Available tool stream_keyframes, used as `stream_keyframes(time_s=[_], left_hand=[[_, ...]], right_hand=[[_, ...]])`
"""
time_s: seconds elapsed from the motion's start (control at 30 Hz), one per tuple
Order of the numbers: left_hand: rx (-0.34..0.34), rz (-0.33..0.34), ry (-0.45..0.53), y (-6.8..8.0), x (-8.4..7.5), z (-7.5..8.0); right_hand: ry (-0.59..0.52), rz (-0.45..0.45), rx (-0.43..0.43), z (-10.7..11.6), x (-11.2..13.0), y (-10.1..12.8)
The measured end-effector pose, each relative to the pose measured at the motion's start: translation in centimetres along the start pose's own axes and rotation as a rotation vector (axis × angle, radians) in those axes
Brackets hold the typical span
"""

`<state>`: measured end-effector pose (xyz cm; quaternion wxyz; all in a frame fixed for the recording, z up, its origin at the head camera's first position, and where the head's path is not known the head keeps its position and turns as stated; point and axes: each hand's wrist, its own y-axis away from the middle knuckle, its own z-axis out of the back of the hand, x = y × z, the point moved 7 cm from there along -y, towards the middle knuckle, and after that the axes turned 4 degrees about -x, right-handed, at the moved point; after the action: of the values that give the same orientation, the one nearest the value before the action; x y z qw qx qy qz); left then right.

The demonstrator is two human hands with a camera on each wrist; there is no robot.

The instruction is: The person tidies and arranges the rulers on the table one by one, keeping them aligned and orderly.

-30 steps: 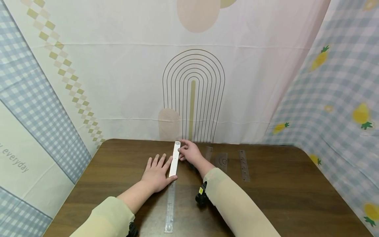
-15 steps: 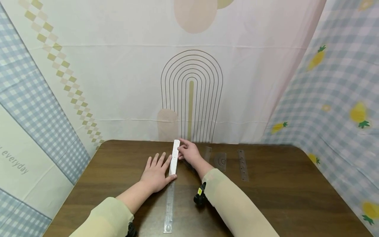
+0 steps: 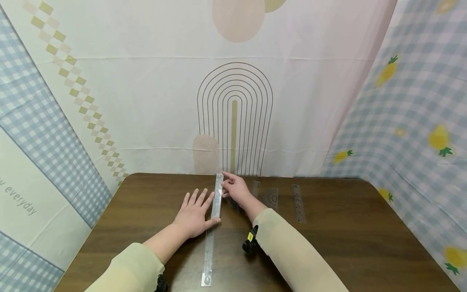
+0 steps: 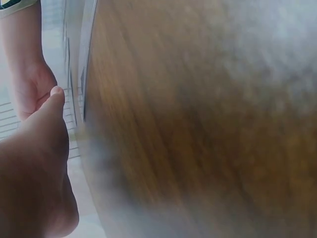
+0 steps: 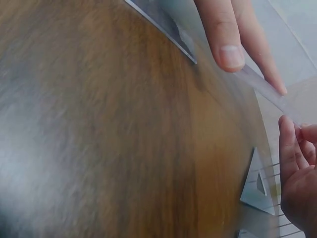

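Observation:
A long clear ruler point(image 3: 207, 259) runs from the table's near part toward its back edge. Its far stretch appears tilted up off the wood in the right wrist view. My left hand point(image 3: 192, 217) lies with straight, spread fingers on the ruler's left side, its thumb across the middle of the strip. At the far end, my right hand point(image 3: 236, 190) pinches the ruler's right edge between thumb and fingers. In the right wrist view, the clear strip point(image 5: 262, 87) spans between the left fingers and the right hand point(image 5: 301, 186). The left wrist view is blurred.
A clear set square point(image 5: 257, 186) lies beside the right hand. Farther right on the brown table point(image 3: 339, 243) are another clear ruler point(image 3: 255, 189), a protractor point(image 3: 271, 198) and a strip with holes point(image 3: 298, 203). A patterned cloth point(image 3: 157, 101) hangs behind the table.
The ruler's far stretch has gone from bright white glare to see-through grey, with its tip now slightly farther right. The right hand has shifted a little; the left has stayed nearly still.

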<state>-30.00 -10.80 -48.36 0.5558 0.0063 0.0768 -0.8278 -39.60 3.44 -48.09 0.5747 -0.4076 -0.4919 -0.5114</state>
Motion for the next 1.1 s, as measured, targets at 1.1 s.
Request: stream_keyframes(time_s=[1.1], left_hand=[[-0.037,-0.078,-0.051,3.7,-4.5,0.8]], right_hand=[[-0.106,-0.009,0.075,1.7,-1.1,5.8]])
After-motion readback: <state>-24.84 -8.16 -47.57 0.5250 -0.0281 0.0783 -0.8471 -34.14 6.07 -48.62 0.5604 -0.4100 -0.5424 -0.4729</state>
